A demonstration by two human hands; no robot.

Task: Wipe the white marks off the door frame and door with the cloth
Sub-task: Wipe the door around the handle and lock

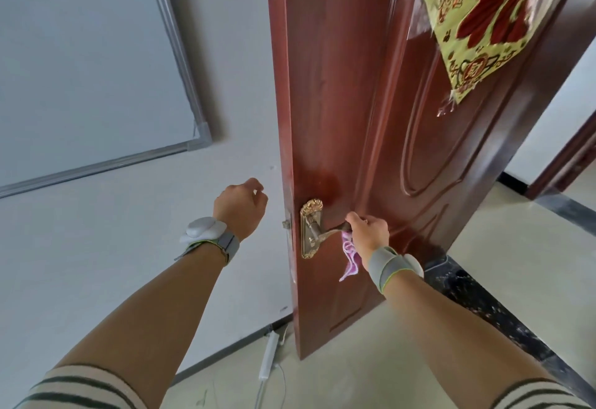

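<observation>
Right hand (369, 231) is curled around the brass lever handle (325, 232) at centre frame, and the pink cloth (350, 260) is bunched in the same grip and hangs below the fist. Left hand (240, 207) is raised just left of the door edge with its fingers curled in, holding nothing and close to the white wall (129, 247). Both wrists wear grey bands.

The reddish-brown door (338, 102) stands ajar and fills the upper centre, its glossy wood-grain face moulded with an oval panel. A red and gold paper decoration (483, 21) is stuck at upper right. Faint pale smears run down the door's edge (293, 266) below the latch. A framed whiteboard (80, 69) hangs at upper left. A pale tiled floor (532, 263) with a dark speckled strip (483, 305) lies at lower right, and a white power strip (269, 357) lies by the skirting.
</observation>
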